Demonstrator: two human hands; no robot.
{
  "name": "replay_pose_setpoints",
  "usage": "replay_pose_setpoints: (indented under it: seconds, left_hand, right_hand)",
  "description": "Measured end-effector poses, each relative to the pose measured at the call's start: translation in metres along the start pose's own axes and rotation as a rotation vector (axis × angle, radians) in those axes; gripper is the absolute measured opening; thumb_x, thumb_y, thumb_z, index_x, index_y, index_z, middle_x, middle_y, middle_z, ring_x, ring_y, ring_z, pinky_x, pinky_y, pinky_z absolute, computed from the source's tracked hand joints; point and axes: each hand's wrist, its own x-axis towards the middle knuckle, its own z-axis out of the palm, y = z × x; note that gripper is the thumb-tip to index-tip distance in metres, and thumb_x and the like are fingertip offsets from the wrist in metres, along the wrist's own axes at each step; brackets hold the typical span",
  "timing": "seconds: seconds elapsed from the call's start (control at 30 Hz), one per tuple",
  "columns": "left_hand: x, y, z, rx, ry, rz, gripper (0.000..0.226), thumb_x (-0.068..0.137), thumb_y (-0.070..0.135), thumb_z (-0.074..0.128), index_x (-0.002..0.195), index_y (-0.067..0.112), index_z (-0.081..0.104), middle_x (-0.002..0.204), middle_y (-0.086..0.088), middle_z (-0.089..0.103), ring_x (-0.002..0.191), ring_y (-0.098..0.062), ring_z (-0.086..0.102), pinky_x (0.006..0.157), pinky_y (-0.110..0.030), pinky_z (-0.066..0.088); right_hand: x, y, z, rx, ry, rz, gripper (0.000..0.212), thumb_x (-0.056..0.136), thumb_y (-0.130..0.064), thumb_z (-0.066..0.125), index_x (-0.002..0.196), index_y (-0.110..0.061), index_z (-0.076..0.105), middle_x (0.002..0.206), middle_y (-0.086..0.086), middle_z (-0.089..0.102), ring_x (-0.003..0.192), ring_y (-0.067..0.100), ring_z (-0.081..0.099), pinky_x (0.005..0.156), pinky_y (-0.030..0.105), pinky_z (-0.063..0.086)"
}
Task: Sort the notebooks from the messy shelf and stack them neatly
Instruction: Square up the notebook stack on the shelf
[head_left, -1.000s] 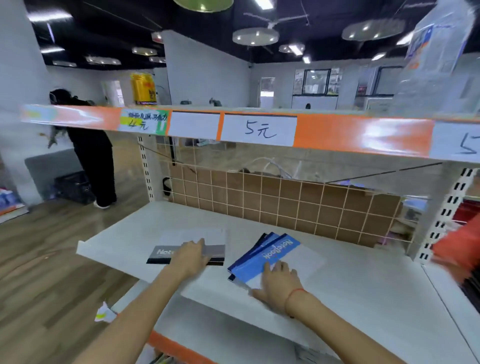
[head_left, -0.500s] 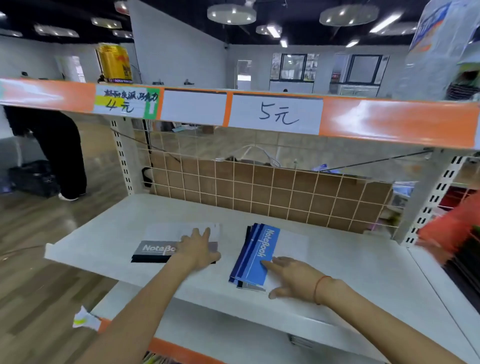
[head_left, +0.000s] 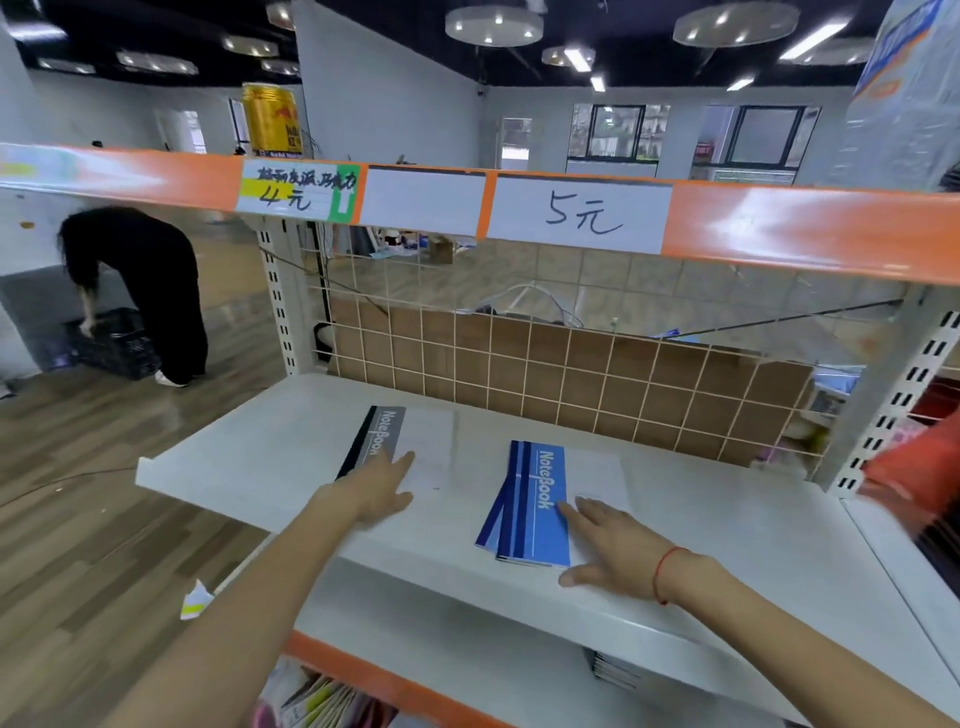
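Two groups of notebooks lie on the white shelf (head_left: 249, 457). The left one is a grey and black notebook (head_left: 410, 441) with a white cover, its spine now pointing away from me. My left hand (head_left: 376, 491) rests flat on its near end, fingers straight. To the right lies a fanned stack of blue notebooks (head_left: 540, 504), several blue spines showing at its left side. My right hand (head_left: 608, 540) lies flat on the white part of the top cover, fingers spread.
A wire grid back panel (head_left: 571, 374) closes the shelf's rear. The orange-edged upper shelf (head_left: 779, 223) with price labels hangs overhead. A person in black (head_left: 150, 280) bends over a crate at far left. An orange sleeve (head_left: 914, 467) shows at the right edge. More notebooks sit on the lower shelf (head_left: 322, 696).
The grey notebook has been turned from lying crosswise to lengthwise under my left hand. The blue stack has also been turned straighter, and my right hand has slid toward its near right part.
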Motion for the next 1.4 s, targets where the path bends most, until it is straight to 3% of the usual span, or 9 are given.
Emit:
replay_pose_setpoints:
  seconds: [0.23,0.43,0.53,0.63,0.73,0.87,1.07,1.27,1.4]
  left_hand:
    - [-0.001,0.017,0.005,0.307,0.136,0.023,0.052,0.103,0.012,0.032,0.147,-0.003,0.011,0.124,-0.020,0.053,0.110,-0.033,0.054,0.082,-0.036,0.044]
    - [-0.003,0.022,0.007,0.386,0.286,0.077,0.033,0.091,-0.003,0.041,0.124,0.002,0.041,0.110,-0.016,0.060,0.099,-0.031,0.059,0.073,-0.035,0.045]
    - [-0.006,0.016,0.003,0.278,0.345,0.059,0.031,0.088,-0.007,0.041,0.117,0.004,0.046,0.107,-0.016,0.059,0.097,-0.031,0.058,0.069,-0.033,0.041]
    - [-0.008,0.008,0.002,0.129,0.353,0.074,0.028,0.089,0.002,0.043,0.113,0.007,0.056,0.108,-0.015,0.061,0.098,-0.031,0.057,0.078,-0.036,0.047]
    - [-0.013,-0.002,0.014,0.044,0.295,0.108,0.034,0.087,0.004,0.048,0.118,0.011,0.058,0.117,-0.011,0.053,0.107,-0.029,0.053,0.085,-0.033,0.044]
    - [-0.018,-0.013,0.022,-0.078,0.272,0.132,0.047,0.094,0.007,0.043,0.139,0.019,0.045,0.130,-0.011,0.039,0.116,-0.030,0.045,0.099,-0.032,0.037]
    - [-0.022,0.006,0.011,-0.050,0.400,0.177,0.042,0.099,0.013,0.037,0.141,0.017,0.043,0.134,-0.010,0.052,0.117,-0.030,0.051,0.095,-0.034,0.042]
    - [-0.041,0.084,-0.021,-0.116,0.618,0.116,0.027,0.099,0.013,0.034,0.124,0.006,0.044,0.104,-0.017,0.059,0.086,-0.036,0.059,0.071,-0.043,0.046]
    - [-0.051,0.143,-0.048,-0.309,0.811,0.180,0.014,0.095,0.007,0.041,0.107,0.000,0.044,0.083,-0.021,0.058,0.074,-0.038,0.058,0.063,-0.042,0.045]
  right_hand:
    - [0.001,-0.006,0.016,-0.264,0.092,-0.056,0.071,0.098,-0.052,0.026,0.150,-0.015,-0.004,0.138,0.016,0.037,0.119,0.031,0.041,0.099,0.040,0.041]
    - [-0.010,-0.011,0.019,-0.329,0.214,-0.135,0.094,0.070,-0.053,-0.018,0.150,-0.009,0.003,0.121,0.019,0.049,0.101,0.032,0.051,0.083,0.042,0.046]
    - [-0.012,-0.009,0.016,-0.401,0.351,-0.161,0.069,0.088,-0.043,0.042,0.143,-0.003,0.031,0.091,0.018,0.061,0.075,0.029,0.060,0.063,0.034,0.051]
    - [-0.008,-0.007,0.027,-0.409,0.410,-0.123,0.078,0.037,-0.026,0.090,0.110,-0.012,0.064,0.050,0.001,0.051,0.037,0.014,0.047,0.031,0.019,0.033]
    - [-0.014,-0.011,0.028,-0.367,0.398,-0.083,0.068,0.042,-0.021,0.088,0.105,-0.017,0.063,0.057,0.000,0.053,0.044,0.016,0.051,0.036,0.023,0.034]
    - [-0.026,-0.007,0.021,-0.161,0.415,-0.032,0.063,0.081,0.003,0.049,0.140,-0.014,0.036,0.103,0.017,0.060,0.091,0.035,0.058,0.069,0.036,0.043]
    - [-0.058,0.012,0.003,-0.106,0.723,-0.051,0.077,0.033,0.002,0.083,0.105,-0.016,0.063,0.090,0.002,0.071,0.067,0.019,0.068,0.048,0.019,0.048]
    - [-0.108,0.056,-0.020,-0.066,0.935,-0.004,0.085,0.042,0.015,0.076,0.115,-0.019,0.050,0.098,0.005,0.069,0.072,0.023,0.068,0.049,0.021,0.047]
    - [-0.158,0.094,-0.042,0.012,1.125,-0.005,0.052,0.069,0.006,0.054,0.116,-0.014,0.049,0.097,0.012,0.068,0.075,0.029,0.066,0.055,0.027,0.050]
